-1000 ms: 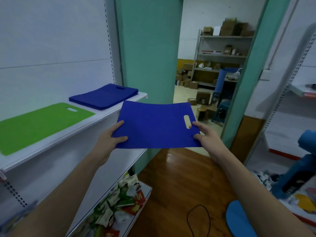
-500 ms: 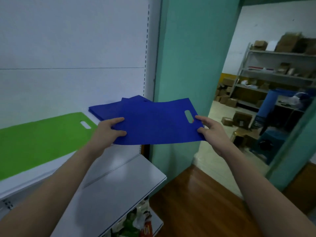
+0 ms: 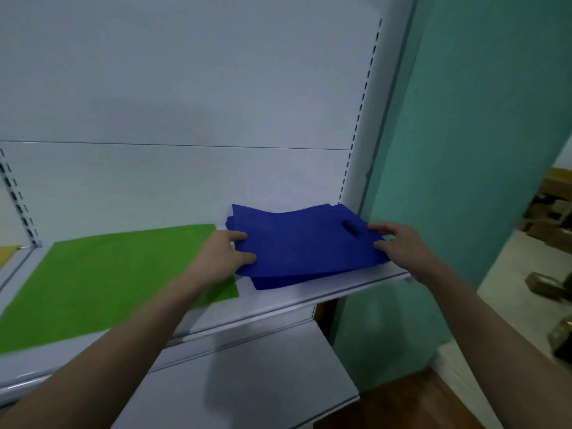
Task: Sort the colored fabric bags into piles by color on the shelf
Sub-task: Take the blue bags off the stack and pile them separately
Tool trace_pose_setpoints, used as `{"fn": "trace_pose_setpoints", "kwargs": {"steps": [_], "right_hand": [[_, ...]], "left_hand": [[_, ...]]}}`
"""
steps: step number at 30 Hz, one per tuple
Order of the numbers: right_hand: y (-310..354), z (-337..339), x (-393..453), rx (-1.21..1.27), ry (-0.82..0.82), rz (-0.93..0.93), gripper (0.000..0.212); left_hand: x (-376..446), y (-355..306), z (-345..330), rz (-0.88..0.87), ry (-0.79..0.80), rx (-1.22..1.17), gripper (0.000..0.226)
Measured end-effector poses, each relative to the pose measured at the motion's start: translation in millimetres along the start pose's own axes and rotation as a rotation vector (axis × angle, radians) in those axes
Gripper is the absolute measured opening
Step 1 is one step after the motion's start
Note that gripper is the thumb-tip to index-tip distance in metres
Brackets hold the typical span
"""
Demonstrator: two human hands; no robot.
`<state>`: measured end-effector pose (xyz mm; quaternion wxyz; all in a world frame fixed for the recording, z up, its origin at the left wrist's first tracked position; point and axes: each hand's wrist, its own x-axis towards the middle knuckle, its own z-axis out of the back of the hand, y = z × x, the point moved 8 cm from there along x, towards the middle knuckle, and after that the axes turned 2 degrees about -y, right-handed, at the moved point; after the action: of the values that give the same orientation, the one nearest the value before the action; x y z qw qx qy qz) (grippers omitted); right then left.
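Note:
A flat blue fabric bag with an oval handle slot lies on top of the blue pile at the right end of the white shelf. My left hand pinches the bag's left edge, thumb on top. My right hand grips its right edge near the handle slot. A green bag pile lies flat to the left of the blue one, close beside it. A sliver of a yellow bag shows at the far left edge.
A white back panel with slotted uprights rises behind the shelf. A lower white shelf juts out below. A teal wall bounds the shelf on the right, with a doorway and cardboard boxes beyond it.
Both hands have carried the blue bag forward and down from mid-air onto the blue pile on the shelf. The view has swung left toward the shelf.

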<state>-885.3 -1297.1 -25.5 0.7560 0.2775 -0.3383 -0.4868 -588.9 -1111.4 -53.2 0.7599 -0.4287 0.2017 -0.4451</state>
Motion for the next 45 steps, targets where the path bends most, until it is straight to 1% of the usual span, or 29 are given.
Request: {"fn": "trace_pose_setpoints", "kwargs": {"steps": [2,5,8,13,17,21,24,27,29,31,34,38,41,44,45], "right_hand": [[-1,-9,20,-0.085,0.051,0.032,0.04],[-5,-21,42,-0.193,0.17,0.051,0.041],[-16,-24,63,-0.277,0.223,0.05,0.039],[-24,-26,78,-0.397,0.313,0.096,0.036],[-12,-22,87,-0.37,0.311,0.186,0.031],[27,-29,75,-0.246,0.365,0.339,0.02],[66,-54,47,-0.131,0.495,0.451,0.018],[106,-97,7,-0.093,0.669,0.58,0.019],[134,-125,-25,-0.07,0.737,0.68,0.02],[165,-149,-59,-0.041,0.78,0.766,0.021],[213,-179,-115,-0.019,0.833,0.884,0.021],[269,-205,-192,0.025,0.928,1.03,0.023],[300,-222,-250,0.057,1.023,1.115,0.024],[329,-239,-308,0.092,1.098,1.158,0.028],[338,-245,-329,0.091,1.121,1.174,0.028]], "left_hand": [[3,1,-4,0.016,-0.028,0.064,0.061],[8,3,-12,0.023,-0.047,0.179,0.056],[12,4,-19,0.041,-0.058,0.293,0.052],[17,0,-28,0.035,-0.122,0.488,0.045],[18,0,-30,0.039,-0.166,0.544,0.038],[10,1,-18,0.093,-0.275,0.552,0.033],[-11,-7,-3,0.135,-0.384,0.57,0.03],[-43,-11,17,0.231,-0.499,0.68,0.029],[-68,-8,34,0.3,-0.53,0.775,0.03],[-98,-4,59,0.362,-0.583,0.811,0.029],[-149,3,101,0.47,-0.667,0.814,0.029],[-228,21,147,0.65,-0.676,0.795,0.03],[-293,34,177,0.728,-0.743,0.793,0.027],[-355,49,207,0.768,-0.839,0.755,0.03],[-374,54,215,0.789,-0.844,0.739,0.029]]}}
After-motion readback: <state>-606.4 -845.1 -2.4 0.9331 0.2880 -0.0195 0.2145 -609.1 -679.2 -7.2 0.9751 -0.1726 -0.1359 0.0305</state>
